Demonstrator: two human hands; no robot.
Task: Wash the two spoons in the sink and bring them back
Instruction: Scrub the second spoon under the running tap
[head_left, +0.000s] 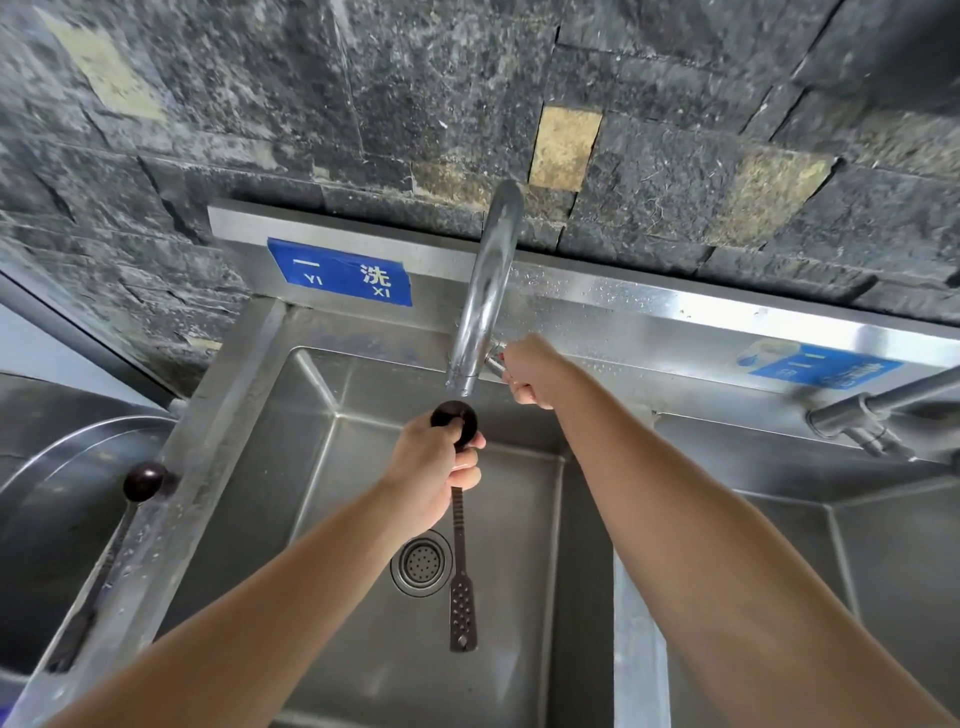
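Left hand (431, 467): grip clamped on a dark spoon (457, 525) just below its bowl. The spoon is held upright over the sink basin (332, 519), bowl at the top and directly beneath the outlet of the tap spout (485, 291), close to it but not touching. The perforated handle hangs down from the hand, its flat end above the basin floor just right of the drain strainer (421, 561). No water stream can be made out between spout and bowl.

Right hand (527, 371): reaches to the base of the spout at the back of the sink, fingers curled round the tap lever (496, 364), grip closed on it. Only a short metal stub of the lever shows.

Second spoon (111, 551): lies on the steel rim (208, 447) left of the basin, bowl toward the wall, handle running toward the viewer. It is well apart from both hands; the handle is blurred.

Surroundings: a blue label (343, 273) with white characters is fixed to the steel backsplash left of the spout. Droplets mark the backsplash right of it. A second tap (872, 415) stands over the neighbouring basin to the right. The wall (467, 104) behind is dark stone tile.
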